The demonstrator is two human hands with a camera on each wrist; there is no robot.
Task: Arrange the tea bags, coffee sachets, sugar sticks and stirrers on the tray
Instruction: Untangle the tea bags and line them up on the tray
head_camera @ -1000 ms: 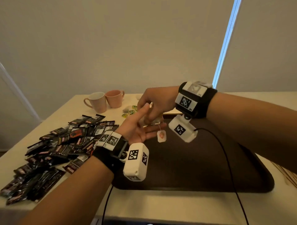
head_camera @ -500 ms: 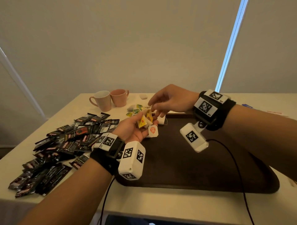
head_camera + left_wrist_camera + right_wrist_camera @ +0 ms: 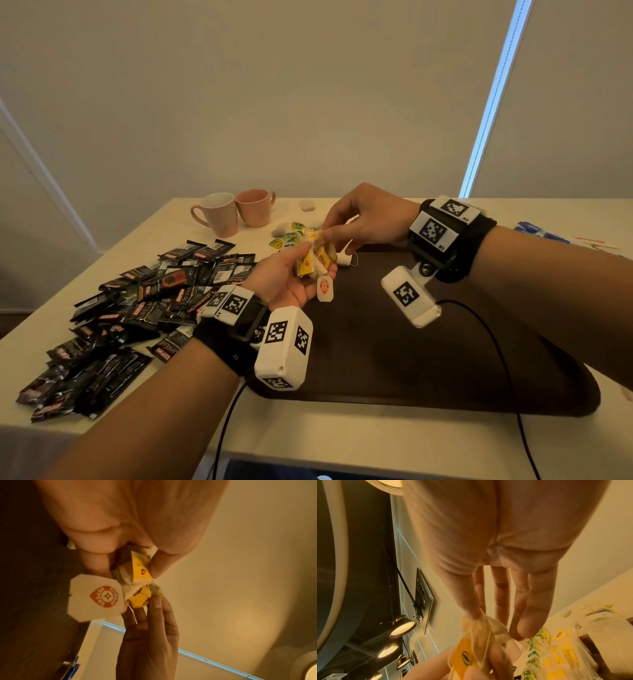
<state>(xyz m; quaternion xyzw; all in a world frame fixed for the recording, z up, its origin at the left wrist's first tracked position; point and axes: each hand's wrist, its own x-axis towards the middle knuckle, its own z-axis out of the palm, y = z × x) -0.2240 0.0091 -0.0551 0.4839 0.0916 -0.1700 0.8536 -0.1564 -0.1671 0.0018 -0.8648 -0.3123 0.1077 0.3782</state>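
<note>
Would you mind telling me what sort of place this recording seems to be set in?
Probably a hotel room or similar hospitality setting: two pink mugs beside a heap of coffee sachets, a dark serving tray, and round wall lamps by a wall-mounted screen.

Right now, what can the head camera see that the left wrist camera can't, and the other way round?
Only the head view shows the pile of black coffee sachets, the two pink mugs, the loose tea bags on the table and the whole dark tray.

Only the left wrist view shows the red heart logo on the white tag close up, and a thin string dangling beside it.

Both show the left hand holding the bunch of tea bags while the right hand pinches it from above with its fingers.
</note>
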